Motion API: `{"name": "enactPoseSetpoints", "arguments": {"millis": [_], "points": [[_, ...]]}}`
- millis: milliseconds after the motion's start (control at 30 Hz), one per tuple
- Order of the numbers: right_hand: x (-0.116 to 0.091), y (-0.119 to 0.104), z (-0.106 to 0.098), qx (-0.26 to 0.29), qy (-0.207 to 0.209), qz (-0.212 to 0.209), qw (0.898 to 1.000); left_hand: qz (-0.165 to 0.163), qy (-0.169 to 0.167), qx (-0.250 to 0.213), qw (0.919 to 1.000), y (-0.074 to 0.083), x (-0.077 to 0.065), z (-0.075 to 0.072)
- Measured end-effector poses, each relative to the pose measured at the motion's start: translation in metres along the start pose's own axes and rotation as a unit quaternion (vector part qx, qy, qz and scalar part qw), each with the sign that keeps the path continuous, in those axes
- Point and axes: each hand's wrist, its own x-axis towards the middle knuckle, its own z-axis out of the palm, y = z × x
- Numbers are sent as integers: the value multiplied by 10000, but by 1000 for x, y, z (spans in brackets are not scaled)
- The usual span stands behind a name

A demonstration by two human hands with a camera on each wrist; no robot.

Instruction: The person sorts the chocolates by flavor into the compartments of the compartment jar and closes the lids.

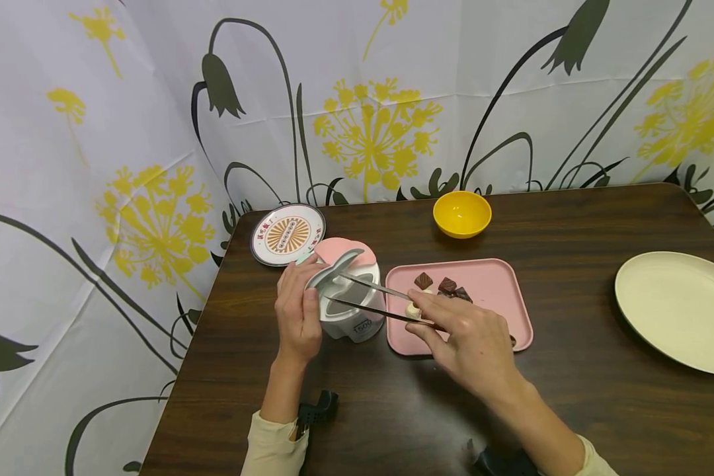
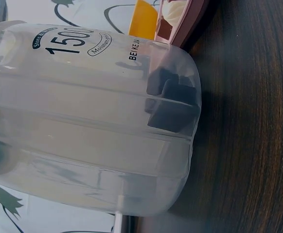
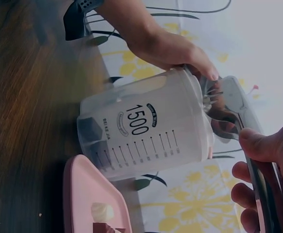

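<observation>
A clear storage container (image 1: 346,325) marked 1500 stands on the table, its grey flip lid (image 1: 340,266) raised. My left hand (image 1: 297,314) holds it by the upper rim, thumb at the lid. Metal tongs (image 1: 381,313) are gripped in my right hand (image 1: 473,337). Their spread tips are at the container's opening, with no chocolate visible between them. Several dark chocolate pieces (image 2: 175,104) lie at the container's bottom in the left wrist view. Brown chocolates (image 1: 424,281) and a white chocolate (image 1: 413,311) sit on a pink tray (image 1: 494,281), partly hidden behind my right hand.
A yellow bowl (image 1: 462,215) stands behind the tray. At the back left lies a patterned plate (image 1: 288,235), near the container. A large cream plate (image 1: 684,311) is at the right edge. A printed cloth (image 1: 393,53) hangs behind the table.
</observation>
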Motion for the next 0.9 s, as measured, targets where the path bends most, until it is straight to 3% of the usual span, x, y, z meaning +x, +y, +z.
{"name": "enactPoseSetpoints", "arguments": {"millis": [200,400,700,900], "points": [[0,6,-10,52,-142,139,9998,-41,-40,-4,10000,2,1,-1],[-6,22,-26,-237,-389,727,9963,-59,-61,24,10000,1,1,-1],[-27,64,-47,-764,-620,1776,9792,-99,-108,43,9999,2,0,-2],[-47,84,-54,-916,-815,2239,9669,-101,-142,86,9998,3,2,-3]]}}
